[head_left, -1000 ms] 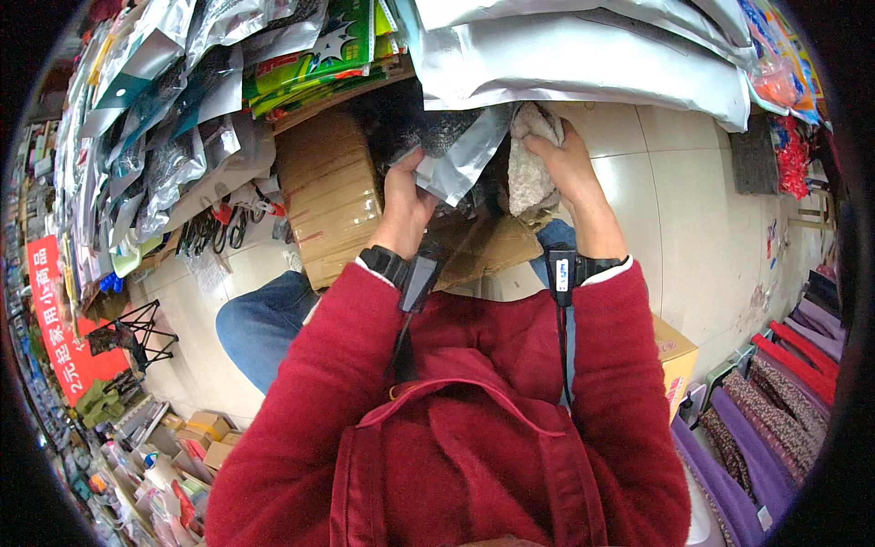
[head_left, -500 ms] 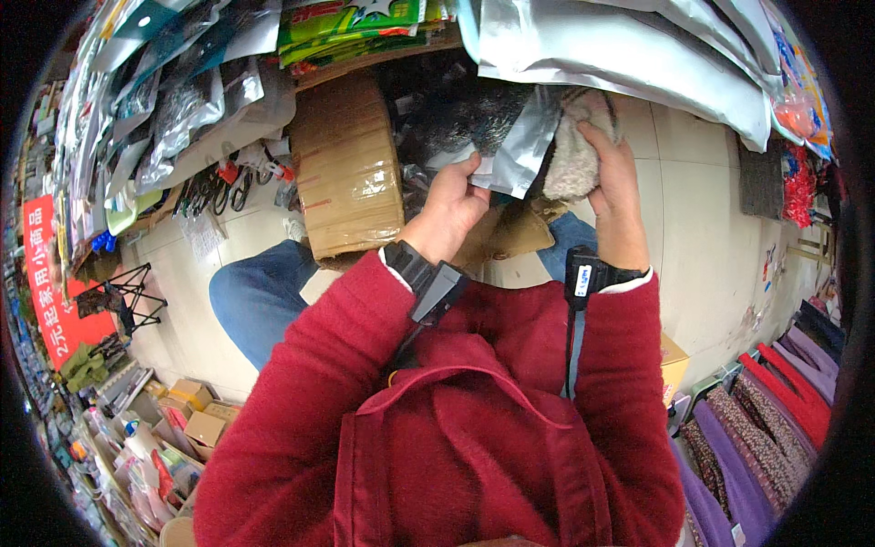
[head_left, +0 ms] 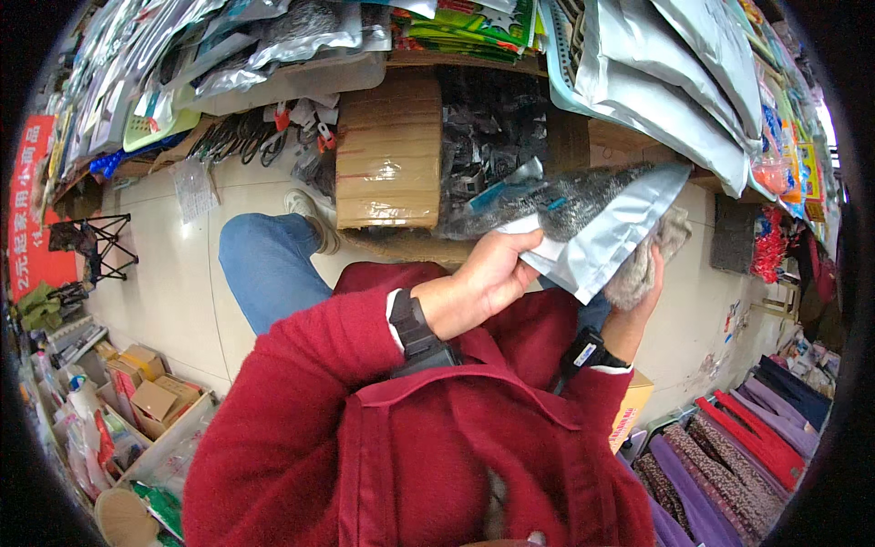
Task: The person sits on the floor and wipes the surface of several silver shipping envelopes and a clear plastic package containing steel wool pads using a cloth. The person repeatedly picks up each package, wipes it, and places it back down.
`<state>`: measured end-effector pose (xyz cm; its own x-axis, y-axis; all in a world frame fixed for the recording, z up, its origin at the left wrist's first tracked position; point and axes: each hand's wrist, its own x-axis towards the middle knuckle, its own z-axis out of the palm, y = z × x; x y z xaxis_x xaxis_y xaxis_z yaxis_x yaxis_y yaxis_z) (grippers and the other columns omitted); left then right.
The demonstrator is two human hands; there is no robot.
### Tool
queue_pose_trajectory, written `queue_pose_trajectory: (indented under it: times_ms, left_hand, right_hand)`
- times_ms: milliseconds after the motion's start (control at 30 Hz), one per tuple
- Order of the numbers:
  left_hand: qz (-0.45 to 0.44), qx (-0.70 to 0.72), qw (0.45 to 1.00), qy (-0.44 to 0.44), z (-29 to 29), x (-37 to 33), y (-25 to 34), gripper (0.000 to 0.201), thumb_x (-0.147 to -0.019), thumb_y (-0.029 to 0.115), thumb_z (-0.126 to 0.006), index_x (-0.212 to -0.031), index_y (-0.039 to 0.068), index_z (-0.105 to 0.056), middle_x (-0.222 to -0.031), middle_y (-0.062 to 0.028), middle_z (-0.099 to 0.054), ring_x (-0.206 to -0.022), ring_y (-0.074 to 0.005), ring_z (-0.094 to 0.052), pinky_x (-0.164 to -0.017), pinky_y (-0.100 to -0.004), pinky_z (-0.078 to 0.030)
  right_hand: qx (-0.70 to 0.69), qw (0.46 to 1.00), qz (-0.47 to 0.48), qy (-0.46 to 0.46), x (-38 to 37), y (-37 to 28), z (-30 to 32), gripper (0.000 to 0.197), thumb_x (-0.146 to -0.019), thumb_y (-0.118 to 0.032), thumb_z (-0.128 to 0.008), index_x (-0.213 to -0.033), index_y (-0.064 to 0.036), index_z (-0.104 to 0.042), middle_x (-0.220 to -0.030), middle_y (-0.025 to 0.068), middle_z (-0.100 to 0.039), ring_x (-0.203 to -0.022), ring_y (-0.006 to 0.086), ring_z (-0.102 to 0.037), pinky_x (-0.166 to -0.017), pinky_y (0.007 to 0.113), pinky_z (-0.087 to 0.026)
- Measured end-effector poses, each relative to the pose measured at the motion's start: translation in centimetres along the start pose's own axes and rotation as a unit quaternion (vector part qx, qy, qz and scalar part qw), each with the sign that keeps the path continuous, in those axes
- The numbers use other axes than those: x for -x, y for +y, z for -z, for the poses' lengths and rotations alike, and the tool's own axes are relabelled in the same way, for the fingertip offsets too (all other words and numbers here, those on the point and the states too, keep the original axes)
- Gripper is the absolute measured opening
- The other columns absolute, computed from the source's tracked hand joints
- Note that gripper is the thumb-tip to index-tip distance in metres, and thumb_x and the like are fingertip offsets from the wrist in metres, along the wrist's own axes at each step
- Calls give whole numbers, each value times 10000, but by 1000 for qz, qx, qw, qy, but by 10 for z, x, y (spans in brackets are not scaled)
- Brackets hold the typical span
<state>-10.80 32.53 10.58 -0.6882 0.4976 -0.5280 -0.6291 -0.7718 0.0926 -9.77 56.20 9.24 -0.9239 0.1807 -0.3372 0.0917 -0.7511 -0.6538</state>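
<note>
Head view: left hand (head_left: 488,281) pinches the near-left end of a silver-and-clear bag (head_left: 592,223); right hand (head_left: 643,305) grips a fuzzy grey cloth (head_left: 629,281), contact with bag unclear. Bag is between the hands, right of the taped carton (head_left: 387,155).

From where I stand, the bag (head_left: 629,217) covers part of the cloth (head_left: 629,281), and I can't make out the cloth's full shape. The right hand (head_left: 645,296) is partly lost behind that cloth, so some fingers are out of sight. The dark heap (head_left: 494,137) under the shelf is too jumbled to sort. Print on the slip (head_left: 194,190) is too tiny to read, and the green packets (head_left: 474,25) run out of view overhead.
</note>
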Motion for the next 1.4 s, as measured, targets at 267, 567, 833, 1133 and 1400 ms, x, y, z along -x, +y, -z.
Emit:
queue_pose_trajectory:
  times_ms: [267,567,833,1133,1400]
  left_hand:
    - [4,-26,997,-77,-4,34,-2,310,-932,45,-521,-1237,-13,-536,-1228,-128,-604,-1140,-245,-575,-1038,-379,-426]
    - [43,-113,987,-104,-5,93,39,300,-875,-4,-591,-1174,-19,-569,-1147,-118,-633,-1055,-228,-611,-987,-352,-462]
    - [65,-193,963,-179,-28,138,54,298,-859,31,-630,-1151,-26,-602,-1101,-122,-660,-980,-211,-647,-905,-342,-508]
    - [-37,-325,926,-187,-26,198,97,441,-803,92,-709,-1202,-23,-561,-1085,-114,-659,-934,-192,-653,-847,-316,-520]
    - [-79,-411,906,-57,13,213,141,460,-800,59,-692,-1229,-21,-546,-1095,-106,-656,-929,-181,-649,-825,-303,-520]
  right_hand:
    - [-1,999,18,31,36,5,15,441,-945,-318,-460,-1296,-55,-508,-1284,117,-565,-1187,284,-525,-1005,442,-417]
    - [-9,995,16,102,48,9,20,472,-979,-394,-474,-1336,-85,-465,-1284,98,-557,-1180,292,-531,-1003,457,-430]
    - [2,995,97,-40,94,11,44,485,-978,-463,-467,-1275,-83,-521,-1242,101,-580,-1130,278,-556,-955,454,-465]
    - [-83,961,-81,-252,92,27,-22,444,-996,-453,-434,-1228,-94,-557,-1151,101,-619,-1019,237,-600,-881,417,-510]
    - [-142,895,-238,-349,54,62,-71,409,-1003,-421,-439,-1189,-89,-589,-1076,102,-654,-925,198,-639,-821,372,-546]
